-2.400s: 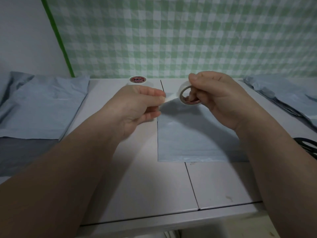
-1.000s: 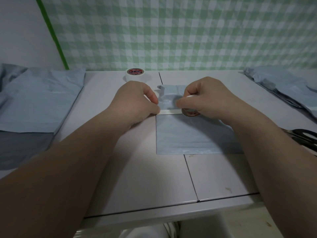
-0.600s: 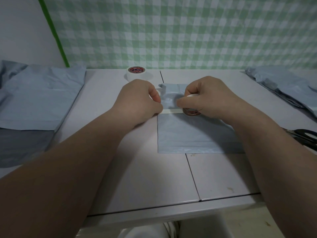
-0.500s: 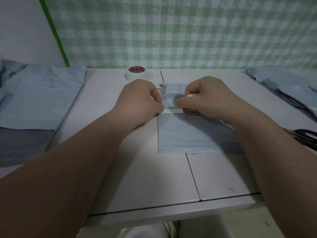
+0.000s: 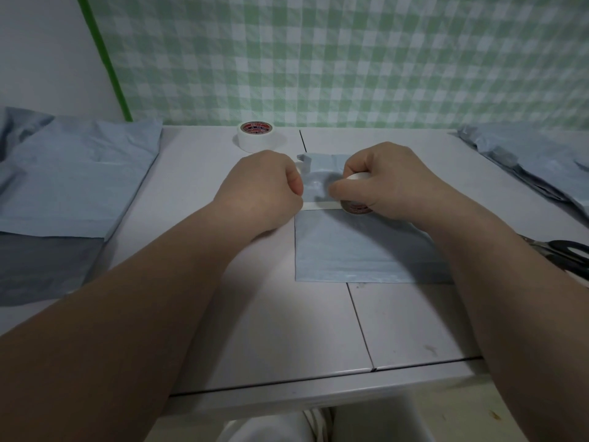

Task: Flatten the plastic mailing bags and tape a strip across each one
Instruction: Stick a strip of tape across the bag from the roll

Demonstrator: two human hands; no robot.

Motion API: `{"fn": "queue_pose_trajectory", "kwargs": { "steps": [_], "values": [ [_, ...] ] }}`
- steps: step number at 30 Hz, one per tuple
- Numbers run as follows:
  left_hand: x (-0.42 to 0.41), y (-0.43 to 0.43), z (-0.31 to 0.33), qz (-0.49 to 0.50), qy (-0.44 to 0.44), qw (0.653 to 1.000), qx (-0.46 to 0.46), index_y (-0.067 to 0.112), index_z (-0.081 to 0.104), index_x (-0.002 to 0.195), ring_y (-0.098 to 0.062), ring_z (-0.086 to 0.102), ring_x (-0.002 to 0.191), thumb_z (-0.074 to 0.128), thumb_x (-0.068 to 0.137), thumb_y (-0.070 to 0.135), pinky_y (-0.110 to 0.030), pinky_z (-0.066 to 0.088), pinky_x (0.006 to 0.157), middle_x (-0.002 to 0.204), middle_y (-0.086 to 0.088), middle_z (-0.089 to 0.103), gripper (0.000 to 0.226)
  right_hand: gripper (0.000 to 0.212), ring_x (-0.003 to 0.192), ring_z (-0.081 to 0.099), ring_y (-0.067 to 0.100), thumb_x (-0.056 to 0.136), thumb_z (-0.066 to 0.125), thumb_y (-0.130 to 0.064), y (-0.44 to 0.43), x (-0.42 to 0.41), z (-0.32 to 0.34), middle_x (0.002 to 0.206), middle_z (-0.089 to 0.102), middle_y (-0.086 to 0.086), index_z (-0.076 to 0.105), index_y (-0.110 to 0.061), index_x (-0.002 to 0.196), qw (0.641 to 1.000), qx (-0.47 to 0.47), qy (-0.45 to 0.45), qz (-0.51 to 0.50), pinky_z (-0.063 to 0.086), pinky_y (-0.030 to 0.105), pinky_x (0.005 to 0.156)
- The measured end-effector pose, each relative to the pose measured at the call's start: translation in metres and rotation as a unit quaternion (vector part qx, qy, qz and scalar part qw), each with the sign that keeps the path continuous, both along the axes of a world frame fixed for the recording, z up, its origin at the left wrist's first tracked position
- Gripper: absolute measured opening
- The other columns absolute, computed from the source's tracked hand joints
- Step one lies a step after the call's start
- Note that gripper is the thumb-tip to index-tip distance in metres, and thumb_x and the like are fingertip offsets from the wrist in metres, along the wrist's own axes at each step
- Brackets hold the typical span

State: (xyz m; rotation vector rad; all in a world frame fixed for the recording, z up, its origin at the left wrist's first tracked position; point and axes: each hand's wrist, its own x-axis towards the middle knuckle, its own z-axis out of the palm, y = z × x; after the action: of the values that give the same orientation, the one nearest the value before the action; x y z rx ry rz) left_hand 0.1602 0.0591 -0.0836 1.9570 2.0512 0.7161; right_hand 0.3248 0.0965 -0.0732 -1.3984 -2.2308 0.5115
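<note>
From the head-worn camera, looking down over both forearms: the left hand (image 5: 264,189) is curled into a loose fist at the left edge of the pale blue mailing bag (image 5: 344,250). It grips the free end of a strip of tape (image 5: 320,205) and holds it down there, as far as I can see, to anchor the strip. How the fingertips sit on the tape is hidden under the knuckles. The right hand (image 5: 392,183) is wrapped round the tape roll (image 5: 357,208), with its red-printed core facing me and the roll standing on edge on the bag. That seems meant to let it run rightward and lay tape as it goes.

The short white strip spans the gap between the two hands, flat across the bag. I'd judge this bag's taping has only just started, since most of its width lies beyond the right hand.

The bag lies on the surface (image 5: 255,314) directly under and nearer than the hands. Its near half is smooth and flat, with a straight bottom edge. Past the strip, between the hands, the plastic is rumpled and glossy, and the top flap is curled at the corner.

Beyond the left hand stands a spare tape roll (image 5: 256,137). Far out to the left of that hand lies a stack of bags (image 5: 73,173), and far out to the right of the right hand is another heap of bags (image 5: 535,154). Black-handled scissors (image 5: 567,253) wait beside the right forearm.
</note>
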Motion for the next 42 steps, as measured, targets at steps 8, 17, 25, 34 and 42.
{"fn": "queue_pose_trajectory", "kwargs": {
  "steps": [8, 17, 25, 34, 42],
  "values": [
    [-0.006, -0.003, -0.004, 0.051, 0.005, 0.998, 0.04, 0.024, 0.059, 0.088, -0.012, 0.045, 0.087, 0.048, 0.084, 0.004, -0.022, 0.031, 0.073, 0.083, 0.01, 0.05, 0.023, 0.025, 0.056, 0.047, 0.006, 0.078, 0.066, -0.025, -0.001, 0.001, 0.001, 0.056, 0.051, -0.006, 0.058, -0.011, 0.058, 1.0, -0.007, 0.002, 0.0, 0.033, 0.01, 0.044],
    [0.03, -0.035, -0.005, -0.108, 0.044, 0.993, 0.002, 0.015, 0.036, 0.138, -0.027, 0.052, 0.113, 0.045, 0.093, 0.017, -0.029, 0.035, 0.084, 0.119, -0.007, 0.057, 0.046, 0.031, 0.057, 0.045, 0.007, 0.079, 0.069, -0.028, -0.002, 0.0, -0.001, 0.059, 0.053, -0.002, 0.054, -0.017, 0.054, 1.0, -0.006, 0.012, 0.01, 0.035, 0.02, 0.051],
    [0.037, -0.039, -0.019, -0.093, 0.227, 0.961, -0.126, 0.009, -0.003, 0.152, -0.018, -0.01, 0.146, 0.015, 0.096, 0.055, -0.046, 0.001, 0.118, 0.16, -0.006, -0.007, 0.074, 0.031, 0.058, 0.047, 0.009, 0.077, 0.071, -0.033, -0.003, 0.001, -0.003, 0.061, 0.056, -0.002, 0.056, -0.015, 0.055, 0.999, -0.016, 0.038, 0.019, 0.038, 0.023, 0.055],
    [0.042, -0.043, -0.017, -0.074, 0.232, 0.959, -0.145, 0.01, -0.01, 0.151, -0.017, -0.015, 0.146, 0.012, 0.094, 0.06, -0.049, -0.001, 0.117, 0.159, -0.004, -0.014, 0.079, 0.045, 0.061, 0.057, 0.006, 0.09, 0.061, -0.035, -0.005, 0.007, -0.011, 0.066, 0.063, 0.008, 0.059, 0.009, 0.079, 0.971, -0.088, 0.224, 0.004, 0.045, 0.018, 0.064],
    [0.042, -0.043, -0.016, -0.073, 0.232, 0.958, -0.152, 0.01, -0.007, 0.151, -0.017, -0.015, 0.146, 0.011, 0.094, 0.061, -0.05, -0.001, 0.117, 0.16, -0.005, -0.012, 0.078, 0.05, 0.064, 0.048, 0.016, 0.087, 0.065, -0.034, -0.006, 0.008, -0.011, 0.071, 0.056, 0.017, 0.057, 0.015, 0.08, 0.965, -0.09, 0.246, -0.003, 0.038, 0.026, 0.063]
  ]
}}
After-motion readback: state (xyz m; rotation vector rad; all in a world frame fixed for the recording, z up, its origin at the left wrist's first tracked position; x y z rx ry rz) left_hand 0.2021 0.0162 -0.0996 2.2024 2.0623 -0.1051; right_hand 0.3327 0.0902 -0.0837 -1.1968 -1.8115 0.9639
